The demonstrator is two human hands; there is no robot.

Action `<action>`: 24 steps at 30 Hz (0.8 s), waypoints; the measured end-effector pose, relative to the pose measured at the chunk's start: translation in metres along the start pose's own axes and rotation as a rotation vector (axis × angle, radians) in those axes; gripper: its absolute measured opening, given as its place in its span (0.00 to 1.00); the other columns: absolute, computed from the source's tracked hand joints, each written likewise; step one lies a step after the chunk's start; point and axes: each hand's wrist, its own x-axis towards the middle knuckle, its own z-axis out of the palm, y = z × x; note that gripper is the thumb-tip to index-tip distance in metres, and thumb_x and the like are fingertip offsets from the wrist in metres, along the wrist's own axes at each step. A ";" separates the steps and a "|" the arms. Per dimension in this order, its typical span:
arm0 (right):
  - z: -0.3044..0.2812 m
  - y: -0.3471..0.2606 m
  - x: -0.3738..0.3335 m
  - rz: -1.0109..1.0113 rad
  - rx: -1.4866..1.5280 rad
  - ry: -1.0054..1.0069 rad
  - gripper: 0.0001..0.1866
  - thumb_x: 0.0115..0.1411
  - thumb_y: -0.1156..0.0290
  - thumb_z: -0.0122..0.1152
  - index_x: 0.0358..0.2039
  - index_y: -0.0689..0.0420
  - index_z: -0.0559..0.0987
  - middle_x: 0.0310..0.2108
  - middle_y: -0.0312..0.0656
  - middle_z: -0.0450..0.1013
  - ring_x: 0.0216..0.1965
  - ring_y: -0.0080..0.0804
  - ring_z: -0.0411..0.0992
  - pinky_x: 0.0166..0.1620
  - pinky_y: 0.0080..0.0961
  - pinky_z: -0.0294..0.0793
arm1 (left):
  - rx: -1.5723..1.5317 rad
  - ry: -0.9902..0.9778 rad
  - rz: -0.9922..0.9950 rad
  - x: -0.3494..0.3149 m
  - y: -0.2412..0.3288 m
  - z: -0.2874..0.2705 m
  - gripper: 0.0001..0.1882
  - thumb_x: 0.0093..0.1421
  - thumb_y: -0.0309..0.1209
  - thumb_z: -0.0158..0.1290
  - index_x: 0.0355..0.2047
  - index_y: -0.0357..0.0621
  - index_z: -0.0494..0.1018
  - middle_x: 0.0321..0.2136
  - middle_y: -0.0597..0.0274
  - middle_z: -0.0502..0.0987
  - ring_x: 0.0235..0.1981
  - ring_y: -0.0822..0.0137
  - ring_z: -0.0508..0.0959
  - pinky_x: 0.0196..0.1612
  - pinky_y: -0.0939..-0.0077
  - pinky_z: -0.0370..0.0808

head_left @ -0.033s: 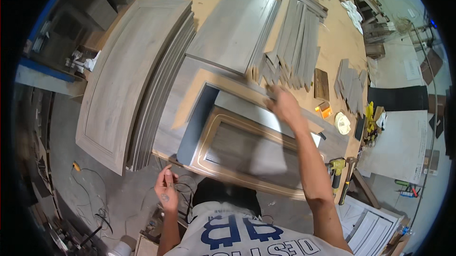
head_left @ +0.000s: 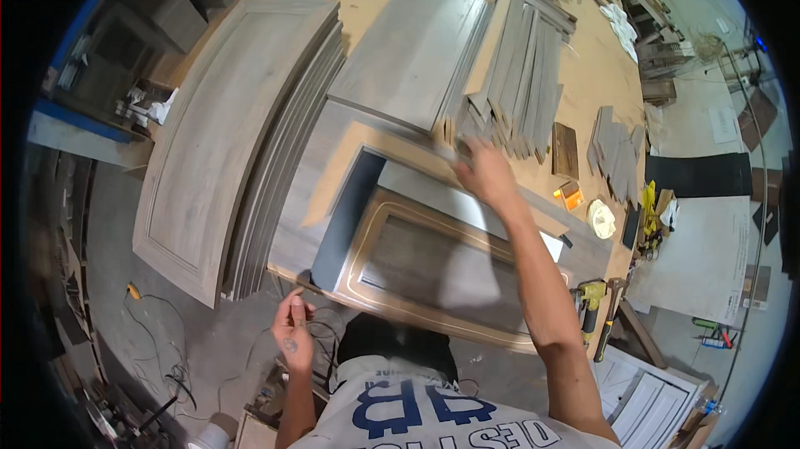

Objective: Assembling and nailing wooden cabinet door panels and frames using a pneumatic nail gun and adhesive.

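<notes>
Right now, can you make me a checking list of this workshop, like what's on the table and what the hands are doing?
Surface: plywood bench, mostly covered.
Job's things: grey framed door lying flat on a panel; stack of doors to its left.
Clutter: grey strips, small blocks, tape roll, yellow drill, hammer.
Hands: left hand at the panel's near corner; right hand blurred, beyond the door's far edge.
Cables: loose wires on the floor.
Surroundings: concrete floor, white doors at lower right.
</notes>
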 end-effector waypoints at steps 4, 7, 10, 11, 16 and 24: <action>0.033 -0.024 0.089 -0.364 -0.232 0.161 0.33 0.55 0.59 0.70 0.59 0.58 0.71 0.58 0.51 0.71 0.58 0.50 0.70 0.59 0.48 0.66 | 0.034 0.015 0.028 -0.002 0.005 -0.001 0.16 0.73 0.35 0.50 0.49 0.34 0.77 0.28 0.64 0.77 0.30 0.75 0.74 0.37 0.80 0.72; 0.034 -0.020 0.128 -0.347 -0.473 -0.055 0.40 0.54 0.54 0.71 0.62 0.58 0.68 0.61 0.51 0.69 0.61 0.49 0.68 0.62 0.51 0.64 | 0.022 0.117 -0.136 -0.006 0.027 -0.007 0.15 0.72 0.33 0.51 0.49 0.33 0.77 0.28 0.63 0.77 0.30 0.74 0.74 0.37 0.78 0.73; 0.026 -0.013 0.136 -0.434 -0.461 -0.008 0.35 0.51 0.55 0.73 0.56 0.59 0.72 0.53 0.49 0.72 0.58 0.48 0.71 0.58 0.51 0.68 | 0.004 -0.058 0.122 0.018 0.052 0.020 0.14 0.71 0.32 0.51 0.49 0.34 0.76 0.29 0.61 0.77 0.31 0.71 0.76 0.39 0.76 0.75; 0.023 -0.012 0.136 -0.433 -0.429 -0.001 0.34 0.52 0.55 0.72 0.55 0.59 0.73 0.53 0.49 0.73 0.58 0.48 0.71 0.58 0.50 0.68 | 0.106 -0.093 0.280 0.038 0.063 0.036 0.15 0.71 0.33 0.51 0.49 0.34 0.77 0.32 0.57 0.79 0.34 0.68 0.78 0.41 0.74 0.75; 0.021 -0.014 0.127 -0.308 -0.367 -0.016 0.23 0.56 0.60 0.68 0.47 0.61 0.76 0.52 0.51 0.73 0.56 0.49 0.72 0.59 0.46 0.68 | 0.321 -0.153 0.614 0.209 0.102 0.175 0.23 0.65 0.37 0.54 0.53 0.29 0.71 0.52 0.35 0.72 0.55 0.36 0.72 0.58 0.50 0.70; 0.032 -0.026 0.124 -0.056 -0.388 0.066 0.12 0.56 0.73 0.56 0.41 0.62 0.79 0.48 0.52 0.78 0.52 0.47 0.76 0.59 0.45 0.68 | 0.858 -0.203 0.430 0.357 0.089 0.291 0.37 0.60 0.50 0.52 0.57 0.27 0.66 0.58 0.32 0.69 0.63 0.37 0.66 0.66 0.50 0.63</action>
